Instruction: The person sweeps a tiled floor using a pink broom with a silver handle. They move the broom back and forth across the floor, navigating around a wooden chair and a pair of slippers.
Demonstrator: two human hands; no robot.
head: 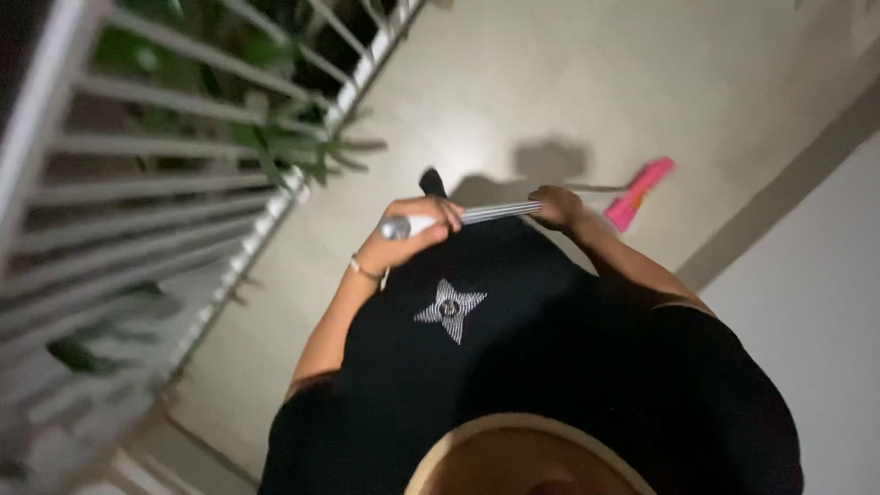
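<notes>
From where I watch, the work in hand is sweeping or mopping a pale floor (568, 82) with a long-handled tool. I judge it to be mid-course: the tool is gripped and its head is on the floor, but the view shows no dirt line, wet patch or pile, so I cannot tell how much of the floor is done and how much is left.

Left to right:

1. Railing (137, 183). White bars, straight and evenly spaced, blurred by head motion. Green leaves (302, 147) poke through near its base.

2. Left hand (412, 234). Closed around the upper end of the handle (500, 213), fingers wrapped over it. A thin bracelet (365, 270) sits at the wrist. The handle end here is a white sleeve with a rounded silvery cap.

3. Handle. A slim, straight, metallic rod with a light sheen, running across the body between both hands.

4. Right hand (557, 206). Also closed on the handle, lower down, knuckles up.

5. Tool head (642, 191). Bright pink, flat and oblong, apparently plastic; it rests on the floor just beyond the right hand, near the foot of the wall (807, 302). (I cannot tell whether it carries bristles or a pad.)

The floor is smooth and matt, cream-coloured, with a soft shadow cast ahead of the hands. The person's black top (550, 367) bears a silvery star-shaped patch.
</notes>
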